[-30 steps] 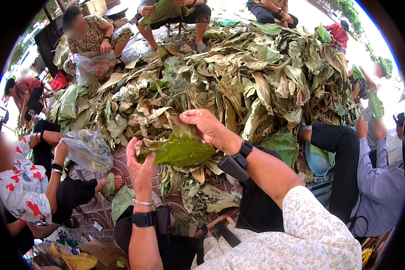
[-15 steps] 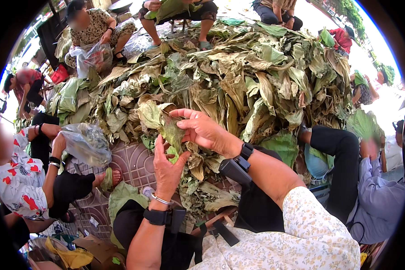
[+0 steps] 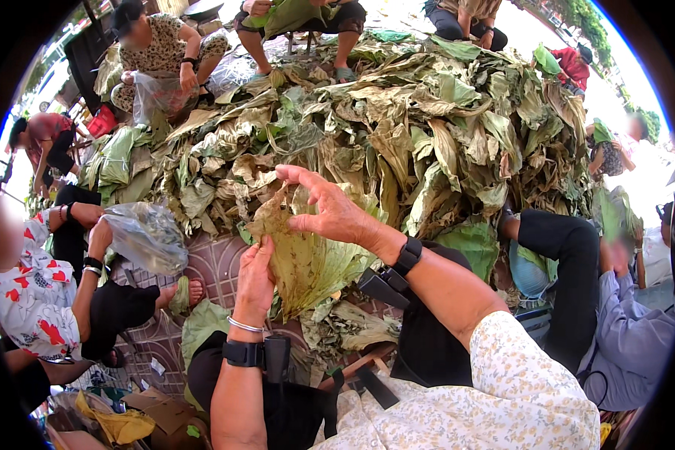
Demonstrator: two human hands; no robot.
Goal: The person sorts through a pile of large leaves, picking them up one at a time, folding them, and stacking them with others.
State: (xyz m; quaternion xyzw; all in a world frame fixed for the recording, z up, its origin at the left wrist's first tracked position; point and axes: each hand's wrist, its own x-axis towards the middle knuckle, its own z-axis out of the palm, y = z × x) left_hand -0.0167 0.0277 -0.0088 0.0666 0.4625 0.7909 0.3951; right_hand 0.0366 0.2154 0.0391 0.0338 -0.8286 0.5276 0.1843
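A large, veined yellow-green dried leaf (image 3: 307,270) hangs spread in front of me, browned along its upper left edge. My left hand (image 3: 255,280) pinches that leaf at its left side, thumb and fingers closed together. Over its upper part is my right hand (image 3: 340,213), fingers stretched and apart, with the thumb against or just in front of the leaf's upper edge. Behind both hands rises a wide heap of dried leaves (image 3: 397,135), tan, brown and dull green. More crumpled leaves (image 3: 352,326) lie below the held leaf, near my knees.
At left, a seated person (image 3: 41,292) holds a clear plastic bag (image 3: 146,238). Other people sit around the heap's far side and at right. A flat green leaf (image 3: 202,330) lies on the paving (image 3: 217,270) beside my left knee. Cardboard (image 3: 161,412) is at lower left.
The crumpled leaf is now spread wide and hangs lower. My left hand has closed into a pinch on its side; my right fingers have opened and risen slightly.
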